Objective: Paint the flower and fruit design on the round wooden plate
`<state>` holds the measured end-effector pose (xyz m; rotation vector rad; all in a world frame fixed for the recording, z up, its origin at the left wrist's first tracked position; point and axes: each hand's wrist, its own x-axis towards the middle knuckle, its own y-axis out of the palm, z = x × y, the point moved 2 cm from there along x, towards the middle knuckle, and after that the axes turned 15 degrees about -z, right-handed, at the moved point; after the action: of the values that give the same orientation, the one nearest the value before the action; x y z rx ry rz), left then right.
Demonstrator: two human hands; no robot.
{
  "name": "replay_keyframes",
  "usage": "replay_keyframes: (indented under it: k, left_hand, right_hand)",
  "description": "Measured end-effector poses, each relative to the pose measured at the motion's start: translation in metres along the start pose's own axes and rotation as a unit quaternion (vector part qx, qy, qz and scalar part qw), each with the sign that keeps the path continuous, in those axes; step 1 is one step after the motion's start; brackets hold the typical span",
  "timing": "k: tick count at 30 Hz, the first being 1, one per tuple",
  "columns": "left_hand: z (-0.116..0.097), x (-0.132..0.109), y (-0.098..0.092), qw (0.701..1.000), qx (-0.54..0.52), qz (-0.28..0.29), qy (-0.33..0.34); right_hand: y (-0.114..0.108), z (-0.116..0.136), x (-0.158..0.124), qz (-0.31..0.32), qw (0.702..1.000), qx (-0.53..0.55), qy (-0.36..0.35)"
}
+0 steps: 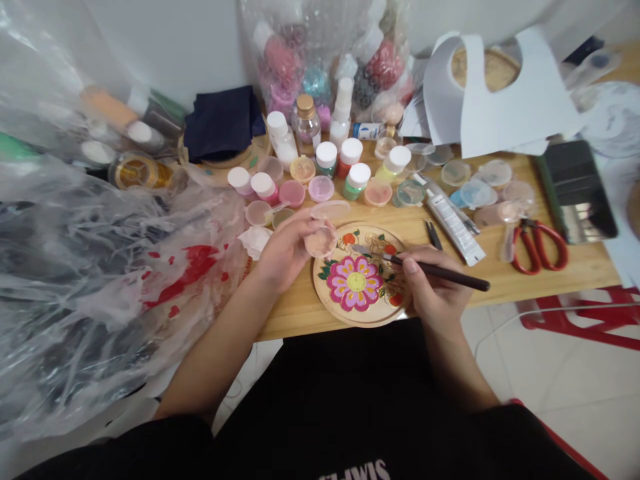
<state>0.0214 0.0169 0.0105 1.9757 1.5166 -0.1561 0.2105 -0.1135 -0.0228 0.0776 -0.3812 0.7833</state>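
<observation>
My left hand (pixel 287 250) is closed round a small plastic cup (pixel 321 243) with something pale peach in it, tilted beside the board's upper left edge. A clear lid (pixel 330 209) sticks up behind the cup. In my right hand (pixel 434 283) is a palette knife (pixel 445 272) with a dark handle, its thin metal blade pointing left over the board. Below both hands lies a round wooden board (pixel 324 309) with a pink flower (pixel 355 283), green leaves and orange-red blooms outlined in gold. Whether the blade touches the board I cannot tell.
Several white-capped jars (pixel 357 181) and open cups (pixel 291 193) stand behind the board. To the right are a metal tube (pixel 453 223), black tweezers (pixel 433 235), red-handled pliers (pixel 540 248) and a phone (pixel 577 193). Clear plastic sheeting (pixel 115 287) covers the left side.
</observation>
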Motion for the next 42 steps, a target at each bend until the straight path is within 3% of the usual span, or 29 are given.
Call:
replay_keyframes:
  k: [42]
  left_hand:
    - [0.0010,0.0004,-0.0013,1.000,0.004,0.004,-0.007]
  right_hand:
    - [0.0014,0.0031,0.0014,-0.002,1.000,0.014,-0.004]
